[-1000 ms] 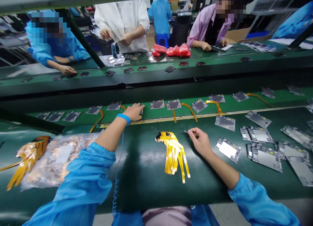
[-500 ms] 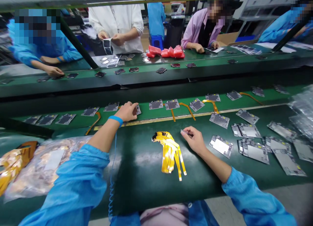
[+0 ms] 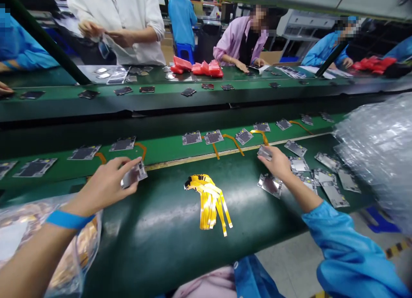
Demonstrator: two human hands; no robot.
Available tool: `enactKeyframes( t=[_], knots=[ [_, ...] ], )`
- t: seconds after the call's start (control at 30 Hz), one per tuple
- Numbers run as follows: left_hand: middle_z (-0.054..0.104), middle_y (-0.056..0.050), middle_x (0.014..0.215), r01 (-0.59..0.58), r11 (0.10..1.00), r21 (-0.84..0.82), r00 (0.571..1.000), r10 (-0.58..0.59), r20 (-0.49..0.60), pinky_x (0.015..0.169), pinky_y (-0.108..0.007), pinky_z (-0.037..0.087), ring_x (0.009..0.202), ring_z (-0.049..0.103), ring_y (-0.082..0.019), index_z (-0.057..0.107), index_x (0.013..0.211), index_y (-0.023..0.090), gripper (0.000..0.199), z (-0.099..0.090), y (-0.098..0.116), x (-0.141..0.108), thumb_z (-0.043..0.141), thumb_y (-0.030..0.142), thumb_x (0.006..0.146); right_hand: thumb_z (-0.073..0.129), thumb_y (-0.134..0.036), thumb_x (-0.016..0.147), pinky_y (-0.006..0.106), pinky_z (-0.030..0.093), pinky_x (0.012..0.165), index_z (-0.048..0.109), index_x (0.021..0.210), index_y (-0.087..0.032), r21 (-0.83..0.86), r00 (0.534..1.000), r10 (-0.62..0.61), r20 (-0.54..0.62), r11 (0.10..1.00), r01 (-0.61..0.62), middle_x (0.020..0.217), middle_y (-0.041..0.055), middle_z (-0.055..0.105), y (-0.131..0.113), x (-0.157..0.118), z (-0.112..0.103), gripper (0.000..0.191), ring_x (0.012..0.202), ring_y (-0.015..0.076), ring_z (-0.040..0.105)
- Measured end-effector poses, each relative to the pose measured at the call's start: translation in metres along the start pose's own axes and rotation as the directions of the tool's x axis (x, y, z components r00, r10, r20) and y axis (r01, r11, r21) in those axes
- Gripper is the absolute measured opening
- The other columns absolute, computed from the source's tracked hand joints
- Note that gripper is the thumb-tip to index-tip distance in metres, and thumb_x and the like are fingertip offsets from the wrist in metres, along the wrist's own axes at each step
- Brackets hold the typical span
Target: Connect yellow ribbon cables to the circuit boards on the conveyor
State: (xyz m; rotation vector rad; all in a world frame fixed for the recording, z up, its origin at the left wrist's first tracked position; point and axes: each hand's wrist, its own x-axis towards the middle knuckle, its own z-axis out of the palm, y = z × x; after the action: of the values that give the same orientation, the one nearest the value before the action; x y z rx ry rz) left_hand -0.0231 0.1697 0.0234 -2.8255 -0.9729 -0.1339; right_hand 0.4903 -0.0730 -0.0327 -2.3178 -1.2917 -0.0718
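My left hand [image 3: 107, 182], with a blue band at the wrist, grips a circuit board [image 3: 139, 171] between thumb and fingers, tilted above the green bench [image 3: 154, 246]. My right hand [image 3: 278, 160] pinches another circuit board [image 3: 264, 152] by its edge, over the near side of the belt. Just below that hand a loose circuit board [image 3: 270, 185] lies on the bench. Between my hands rests a fanned bundle of yellow flex cables [image 3: 207, 199]. Some fingertips of both hands are hidden behind the boards.
Several boards, some with orange flex cables, line the green belt [image 3: 170, 150]. More boards [image 3: 333, 193] lie at right beside a stack of clear plastic packing [image 3: 380, 147]. A plastic bag [image 3: 86, 250] sits at left. Co-workers [image 3: 119, 27] work across a second line.
The view has turned right. My left hand has lifted a board off the belt and drawn it nearer. My right hand has moved right to the loose boards and taken hold of one.
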Motion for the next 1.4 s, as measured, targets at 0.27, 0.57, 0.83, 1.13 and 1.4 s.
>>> enactKeyframes(
  t=[0.27, 0.57, 0.83, 1.13, 1.4],
  knots=[
    [0.058, -0.008, 0.123, -0.104, 0.989, -0.101, 0.991, 0.095, -0.094, 0.086, -0.05, 0.055, 0.103, 0.064, -0.034, 0.004, 0.159, 0.05, 0.085, 0.015, 0.01, -0.042, 0.047, 0.036, 0.088, 0.057, -0.04, 0.097, 0.04, 0.059, 0.087, 0.071, 0.13, -0.03, -0.184, 0.926, -0.149, 0.346, 0.957, 0.222, 0.151, 0.0052, 0.058, 0.057, -0.027, -0.036, 0.037, 0.114, 0.0299, 0.071],
    [0.068, -0.004, 0.11, -0.103, 0.978, -0.184, 0.992, 0.088, -0.09, 0.078, -0.054, 0.054, 0.091, 0.066, -0.038, 0.003, 0.158, 0.059, 0.093, 0.021, 0.024, -0.043, 0.05, 0.04, 0.08, 0.046, -0.05, 0.102, 0.044, 0.055, 0.093, 0.061, 0.141, -0.019, -0.493, 0.977, 0.14, 0.158, 0.869, -0.045, 0.15, 0.0152, 0.058, 0.076, 0.019, -0.057, 0.052, 0.118, 0.0326, 0.068],
    [0.073, 0.0, 0.115, -0.017, 0.983, -0.181, 1.0, 0.014, -0.015, 0.079, -0.052, 0.05, 0.092, 0.068, -0.037, 0.002, 0.155, 0.063, 0.091, 0.028, 0.02, -0.069, 0.05, 0.048, 0.079, 0.038, -0.051, 0.104, 0.046, 0.054, 0.093, 0.065, 0.137, -0.02, -0.587, 0.954, 0.165, 0.25, 0.81, 0.014, 0.141, 0.0154, 0.065, 0.121, 0.001, -0.073, 0.053, 0.114, 0.0343, 0.07],
    [0.071, 0.001, 0.116, -0.061, 0.96, -0.273, 0.995, 0.038, -0.09, 0.079, -0.051, 0.055, 0.096, 0.07, -0.035, 0.012, 0.155, 0.063, 0.081, 0.024, 0.057, -0.088, 0.047, 0.045, 0.084, 0.05, -0.059, 0.096, 0.041, 0.056, 0.086, 0.072, 0.127, -0.02, -0.519, 0.984, 0.096, 0.148, 0.855, -0.005, 0.135, 0.0127, 0.07, 0.123, -0.023, -0.094, 0.054, 0.114, 0.0336, 0.069],
    [0.066, -0.012, 0.122, -0.136, 0.964, -0.227, 0.982, 0.161, 0.098, 0.091, -0.042, 0.05, 0.108, 0.064, -0.029, 0.061, 0.135, 0.025, 0.046, 0.002, 0.124, -0.086, 0.053, 0.027, 0.09, 0.055, -0.04, 0.097, 0.033, 0.053, 0.079, 0.078, 0.098, -0.026, 0.137, 0.873, -0.366, 0.323, 0.931, 0.339, 0.101, 0.0067, 0.078, -0.044, -0.04, -0.024, 0.027, 0.093, 0.0243, 0.073]
  ],
)
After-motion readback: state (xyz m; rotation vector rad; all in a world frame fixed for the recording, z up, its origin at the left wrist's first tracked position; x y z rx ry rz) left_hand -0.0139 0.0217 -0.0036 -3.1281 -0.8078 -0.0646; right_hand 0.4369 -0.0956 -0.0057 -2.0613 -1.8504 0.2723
